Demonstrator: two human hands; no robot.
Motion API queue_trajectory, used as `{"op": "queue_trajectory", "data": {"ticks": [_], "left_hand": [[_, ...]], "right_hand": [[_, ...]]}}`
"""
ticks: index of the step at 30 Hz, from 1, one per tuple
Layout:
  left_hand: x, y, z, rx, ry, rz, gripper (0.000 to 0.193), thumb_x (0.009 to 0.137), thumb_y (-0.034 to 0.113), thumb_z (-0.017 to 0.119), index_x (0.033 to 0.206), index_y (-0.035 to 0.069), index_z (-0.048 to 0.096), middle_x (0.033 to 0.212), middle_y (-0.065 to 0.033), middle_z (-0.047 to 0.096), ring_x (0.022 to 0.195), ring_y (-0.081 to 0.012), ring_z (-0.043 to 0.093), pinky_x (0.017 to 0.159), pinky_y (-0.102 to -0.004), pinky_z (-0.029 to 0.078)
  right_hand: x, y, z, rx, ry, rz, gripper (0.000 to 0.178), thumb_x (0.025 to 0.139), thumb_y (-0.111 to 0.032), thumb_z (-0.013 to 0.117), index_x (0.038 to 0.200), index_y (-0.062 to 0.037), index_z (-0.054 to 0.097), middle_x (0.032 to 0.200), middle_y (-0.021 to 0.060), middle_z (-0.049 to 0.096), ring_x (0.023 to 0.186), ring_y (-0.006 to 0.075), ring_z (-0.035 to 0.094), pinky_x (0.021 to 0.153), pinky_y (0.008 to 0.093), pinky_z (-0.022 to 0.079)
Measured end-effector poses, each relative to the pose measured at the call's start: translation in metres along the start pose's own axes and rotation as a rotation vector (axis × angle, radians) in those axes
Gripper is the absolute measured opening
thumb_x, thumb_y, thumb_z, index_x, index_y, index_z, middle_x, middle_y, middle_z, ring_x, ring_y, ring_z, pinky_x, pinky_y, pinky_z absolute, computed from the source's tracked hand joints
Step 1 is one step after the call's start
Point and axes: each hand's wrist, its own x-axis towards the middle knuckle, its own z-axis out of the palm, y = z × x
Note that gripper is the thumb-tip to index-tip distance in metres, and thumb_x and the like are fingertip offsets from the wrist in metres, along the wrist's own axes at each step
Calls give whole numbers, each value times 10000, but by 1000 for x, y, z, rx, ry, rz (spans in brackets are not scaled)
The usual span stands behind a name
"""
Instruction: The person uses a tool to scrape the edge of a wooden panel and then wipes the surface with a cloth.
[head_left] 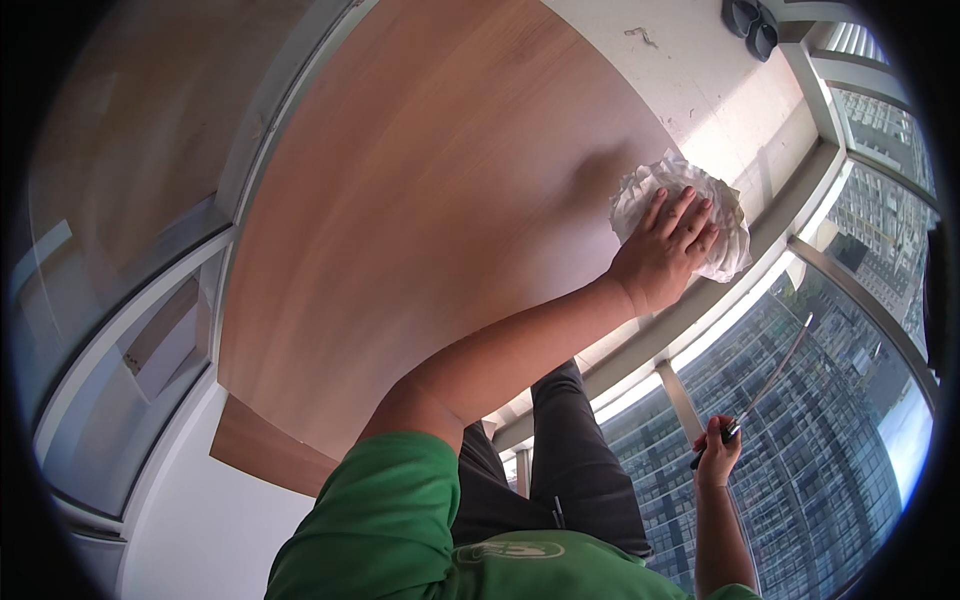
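Note:
My left hand (660, 255) spreads its fingers over a bunched, wrinkled white cloth (738, 215) near the rounded right edge of the brown wooden tabletop (430, 200). The thumb and the cloth's underside are hidden. Lower right, beside the window, my right hand (714, 460) is wrapped round the black handle of a tool. A long thin pale bar or rod (785, 362) runs up and to the right from that handle. It appears edge-on, so its exact kind does not show.
Tall window panes (830, 470) with pale frames (825, 180) curve along the right, with buildings beyond. A framed glass partition (130, 300) borders the table's left side. Black slippers (752, 28) lie on the light floor (665, 60) at the far right.

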Motion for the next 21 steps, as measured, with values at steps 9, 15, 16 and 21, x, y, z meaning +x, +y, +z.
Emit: {"op": "queue_trajectory", "data": {"ticks": [9, 15, 16, 21], "left_hand": [[-77, -148, -76, 534, 24, -478, 691, 938, 535, 510, 1553, 286, 317, 1660, -40, 156, 1522, -379, 59, 1209, -578, -36], [-321, -166, -176, 719, 283, -1107, 747, 948, 544, 477, 1578, 197, 278, 1670, -111, 89, 1512, -444, 34, 1182, -617, -10], [-379, -156, -180, 709, 343, -1203, 737, 954, 532, 459, 1583, 200, 264, 1670, -114, 87, 1514, -436, 34, 1182, -614, -12], [-704, -58, -157, 611, 836, -2172, 733, 994, 600, 328, 1590, 190, 205, 1661, -99, 144, 1495, -412, 155, 1188, -572, 151]], "right_hand": [[0, -8, 38, -256, -229, -115, 201, 953, -247, 682, 962, -73, 582, 656, 7, 560, 491, 96, 516, 450, 244, 406], [-6, -30, 79, -355, -263, -172, 220, 958, -270, 678, 960, -73, 580, 643, -1, 539, 493, 92, 518, 441, 240, 410], [-9, -31, 85, -382, -261, -188, 217, 963, -276, 673, 959, -81, 578, 639, -2, 532, 486, 93, 514, 435, 242, 410], [-23, -41, 114, -453, -334, -273, 197, 971, -254, 659, 945, -76, 579, 627, 4, 542, 480, 99, 522, 429, 252, 414]]}}
